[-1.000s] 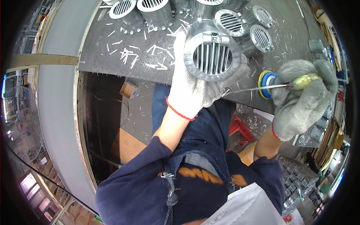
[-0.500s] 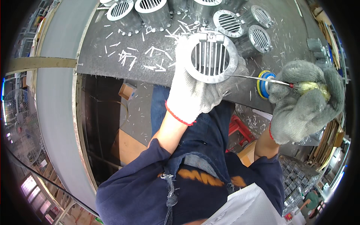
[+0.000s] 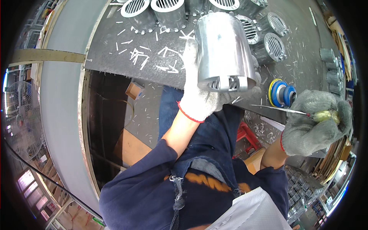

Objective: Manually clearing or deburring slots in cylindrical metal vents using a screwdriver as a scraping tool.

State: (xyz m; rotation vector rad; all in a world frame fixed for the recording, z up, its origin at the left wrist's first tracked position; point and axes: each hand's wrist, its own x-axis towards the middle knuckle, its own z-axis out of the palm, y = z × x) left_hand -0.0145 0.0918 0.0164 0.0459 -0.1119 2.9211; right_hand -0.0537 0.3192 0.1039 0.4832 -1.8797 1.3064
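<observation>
My left hand point(image 3: 197, 86), in a white knit glove with a red cuff, grips a shiny metal cylinder point(image 3: 224, 50) above the table edge. The cylinder's smooth side faces up, and a small hinged clip and part of a slatted end show at its near rim. In my right hand point(image 3: 316, 128), wearing a greyer glove, is a long thin metal tool point(image 3: 281, 109) with a yellowish translucent handle point(image 3: 326, 116). Its thin tip points left, below the cylinder and apart from it. Beside that tool, a blue and yellow round sanding pad point(image 3: 281, 93) rests on the table.
Several metal cylinders with slatted round lids point(image 3: 168, 15) stand at the table's far side. White slivers point(image 3: 140, 57) litter the dark tabletop point(image 3: 111, 65). More cylinders point(image 3: 332, 71) stand at the far right. A red stool point(image 3: 247, 136) is below, and a fan point(image 3: 23, 111) stands left.
The cylinder has been tilted, so its slatted end turned from facing up to facing me. My right hand moved slightly down, and the tool tip left the cylinder's rim.
</observation>
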